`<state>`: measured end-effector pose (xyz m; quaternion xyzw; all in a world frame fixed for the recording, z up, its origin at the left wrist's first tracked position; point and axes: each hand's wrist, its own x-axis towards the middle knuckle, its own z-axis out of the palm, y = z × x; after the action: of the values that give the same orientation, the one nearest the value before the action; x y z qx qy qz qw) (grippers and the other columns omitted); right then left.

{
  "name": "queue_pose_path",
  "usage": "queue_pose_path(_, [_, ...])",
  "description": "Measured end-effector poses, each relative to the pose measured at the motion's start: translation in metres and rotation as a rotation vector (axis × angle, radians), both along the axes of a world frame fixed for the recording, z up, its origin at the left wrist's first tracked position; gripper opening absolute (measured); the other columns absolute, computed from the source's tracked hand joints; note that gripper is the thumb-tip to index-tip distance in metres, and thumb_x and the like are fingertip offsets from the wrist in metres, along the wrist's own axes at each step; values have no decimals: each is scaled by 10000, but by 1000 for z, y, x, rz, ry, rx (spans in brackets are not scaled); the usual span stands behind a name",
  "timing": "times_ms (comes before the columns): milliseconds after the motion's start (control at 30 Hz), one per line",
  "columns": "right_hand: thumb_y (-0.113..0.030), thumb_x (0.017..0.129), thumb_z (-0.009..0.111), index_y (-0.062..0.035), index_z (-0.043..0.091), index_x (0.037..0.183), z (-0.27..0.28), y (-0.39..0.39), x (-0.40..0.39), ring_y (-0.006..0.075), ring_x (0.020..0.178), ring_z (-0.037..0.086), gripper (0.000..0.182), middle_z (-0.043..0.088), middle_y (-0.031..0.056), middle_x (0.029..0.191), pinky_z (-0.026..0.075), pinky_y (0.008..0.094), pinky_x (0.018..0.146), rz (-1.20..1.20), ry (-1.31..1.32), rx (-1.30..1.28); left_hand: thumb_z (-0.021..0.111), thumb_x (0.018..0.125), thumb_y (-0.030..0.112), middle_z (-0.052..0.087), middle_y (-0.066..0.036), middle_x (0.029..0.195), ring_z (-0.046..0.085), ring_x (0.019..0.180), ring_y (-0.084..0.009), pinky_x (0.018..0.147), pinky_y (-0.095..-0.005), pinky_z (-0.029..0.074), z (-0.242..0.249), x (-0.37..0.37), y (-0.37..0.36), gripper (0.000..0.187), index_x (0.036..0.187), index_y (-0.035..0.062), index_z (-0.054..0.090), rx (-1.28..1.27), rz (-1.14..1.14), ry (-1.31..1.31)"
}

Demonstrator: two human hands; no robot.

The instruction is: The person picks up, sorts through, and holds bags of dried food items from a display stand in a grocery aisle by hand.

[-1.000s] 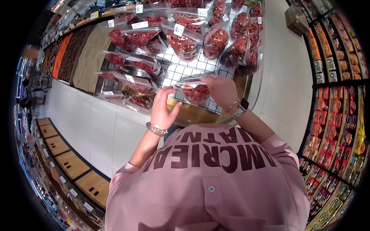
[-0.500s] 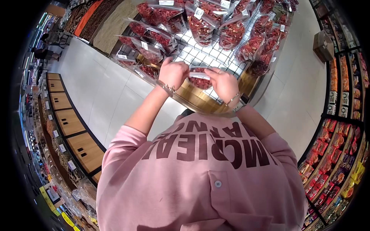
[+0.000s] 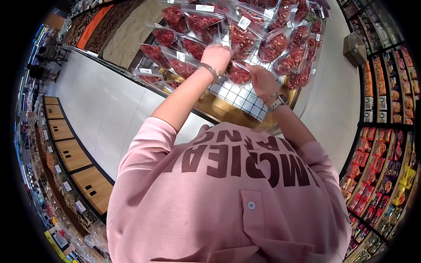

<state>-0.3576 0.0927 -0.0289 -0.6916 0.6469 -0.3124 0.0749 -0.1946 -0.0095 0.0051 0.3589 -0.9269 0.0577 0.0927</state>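
A clear zip bag of dried red pieces [image 3: 239,75] hangs between my two hands over the front of a wire-grid display. My left hand [image 3: 217,58] is closed on the bag's upper left corner. My right hand [image 3: 262,81] pinches its upper right edge, and the wrist carries a watch. The fingertips of my left hand are partly hidden. Right behind the held bag stands another labelled bag of red pieces [image 3: 242,40]. Beside my left wrist is a further bag of red pieces [image 3: 183,69], tilted in its row.
Rows of similar bags [image 3: 204,21] fill the back and sides of the wire grid [image 3: 237,97]. Left are bulk bins [image 3: 131,33] and wooden cabinets [image 3: 94,182]. On the right stand snack shelves [image 3: 372,153] and a cardboard box [image 3: 354,49]. People [image 3: 41,72] are far left.
Both hands have moved forward with the bag, from the display's wooden front edge to over the grid, close to the standing bags. The view has shifted slightly.
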Motion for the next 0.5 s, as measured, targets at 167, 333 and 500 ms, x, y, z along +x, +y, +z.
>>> queue_pose_path(167, [-72, 823, 474, -97, 613, 1027, 12, -2, 9, 311, 783, 585, 248, 609, 114, 884, 465, 391, 667, -68, -97, 115, 536, 719, 116, 575, -28, 840, 536, 866, -212, 736, -341, 423, 11, -1, 18, 165, 870, 121, 602, 6, -108, 221])
queue_pose_path(333, [7, 803, 483, -57, 608, 1044, 12, 12, 4, 325, 830, 597, 279, 621, 155, 931, 474, 362, 727, -121, -124, 121, 583, 666, 53, 566, -73, 823, 545, 760, -276, 667, -374, 444, 17, 11, 60, 222, 886, 84, 592, 268, -373, 637])
queue_pose_path(500, [11, 817, 475, -55, 609, 1043, 21, 42, -8, 317, 865, 599, 271, 617, 157, 980, 475, 343, 748, -221, -123, 150, 555, 664, -2, 593, -89, 867, 558, 804, -280, 698, -390, 451, 40, 12, 38, 223, 871, 69, 602, 304, -267, 596])
